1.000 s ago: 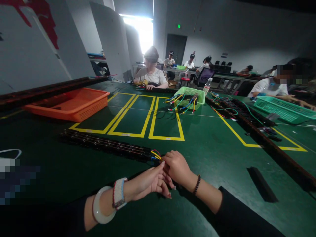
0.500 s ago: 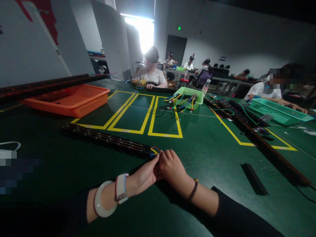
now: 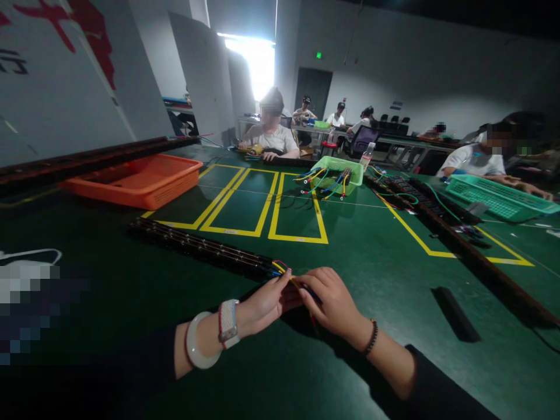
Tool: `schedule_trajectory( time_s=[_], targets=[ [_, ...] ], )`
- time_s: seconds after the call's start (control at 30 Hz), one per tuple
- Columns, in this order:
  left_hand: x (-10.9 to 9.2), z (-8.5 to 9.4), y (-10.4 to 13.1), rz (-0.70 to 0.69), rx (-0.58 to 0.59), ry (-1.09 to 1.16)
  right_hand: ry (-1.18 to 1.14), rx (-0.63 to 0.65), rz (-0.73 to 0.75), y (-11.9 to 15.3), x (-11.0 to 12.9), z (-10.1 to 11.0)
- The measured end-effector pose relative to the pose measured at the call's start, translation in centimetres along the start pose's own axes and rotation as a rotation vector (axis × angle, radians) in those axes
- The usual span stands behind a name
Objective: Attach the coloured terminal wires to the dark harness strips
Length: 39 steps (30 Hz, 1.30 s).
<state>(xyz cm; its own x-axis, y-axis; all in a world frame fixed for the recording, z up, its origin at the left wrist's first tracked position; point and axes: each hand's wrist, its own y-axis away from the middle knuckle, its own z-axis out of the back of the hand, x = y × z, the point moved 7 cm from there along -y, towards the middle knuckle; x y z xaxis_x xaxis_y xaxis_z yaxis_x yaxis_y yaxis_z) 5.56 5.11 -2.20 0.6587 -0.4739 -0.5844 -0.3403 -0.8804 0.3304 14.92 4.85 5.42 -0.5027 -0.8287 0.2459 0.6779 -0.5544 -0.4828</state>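
A long black strip (image 3: 205, 248) with copper-coloured lines along its top lies slantwise on the green table (image 3: 376, 373). Yellow, blue and red wires (image 3: 279, 269) come out of its near right end. My left hand (image 3: 266, 303), below that end, is closed on the wires, thumb on top. My right hand (image 3: 330, 297), just to the right, has its fingers bent around the same wires, and a yellow length shows between the two hands. A thin dark red piece hangs below the right fingers. The wire ends are hidden by my fingers.
An orange basket (image 3: 153, 195) stands at the left, a green basket (image 3: 356, 175) of lugged wires at the back, and a teal basket (image 3: 503, 201) at the right. A short black piece (image 3: 455, 315) and a long dark rail (image 3: 481, 265) lie at right. Co-workers sit beyond.
My right hand has moved right, away from my left hand, and a length of yellow wire now shows between them. The view has shifted slightly.
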Motion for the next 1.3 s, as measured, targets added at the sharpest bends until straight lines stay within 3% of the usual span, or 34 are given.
schedule_trajectory(
  time_s=[0.3,0.47,0.6,0.83,0.93,1.07,1.3],
  targets=[
    [0.1,-0.3,-0.3,-0.038,0.083,-0.075,0.193,0.105,0.015,0.3,-0.8,-0.8],
    [0.2,0.1,-0.6,-0.063,0.084,-0.085,0.150,0.135,-0.012,0.4,-0.9,-1.2],
    [0.2,-0.1,-0.8,-0.066,0.115,-0.089,-0.055,0.136,-0.111,0.4,-1.9,-1.1],
    [0.1,-0.2,-0.5,-0.051,0.087,-0.128,-0.540,0.217,-0.461,1.1,-6.1,-2.4],
    [0.0,-0.4,-0.1,-0.047,0.087,-0.148,-0.406,0.126,-0.456,0.8,-7.5,-1.9],
    [-0.3,-0.9,0.4,-0.033,0.091,-0.180,-0.163,-0.021,-0.324,0.3,-8.1,-1.2],
    [-0.2,-0.9,0.2,0.006,0.134,-0.136,0.068,0.037,-0.197,-0.2,-7.9,-1.9]
  ],
)
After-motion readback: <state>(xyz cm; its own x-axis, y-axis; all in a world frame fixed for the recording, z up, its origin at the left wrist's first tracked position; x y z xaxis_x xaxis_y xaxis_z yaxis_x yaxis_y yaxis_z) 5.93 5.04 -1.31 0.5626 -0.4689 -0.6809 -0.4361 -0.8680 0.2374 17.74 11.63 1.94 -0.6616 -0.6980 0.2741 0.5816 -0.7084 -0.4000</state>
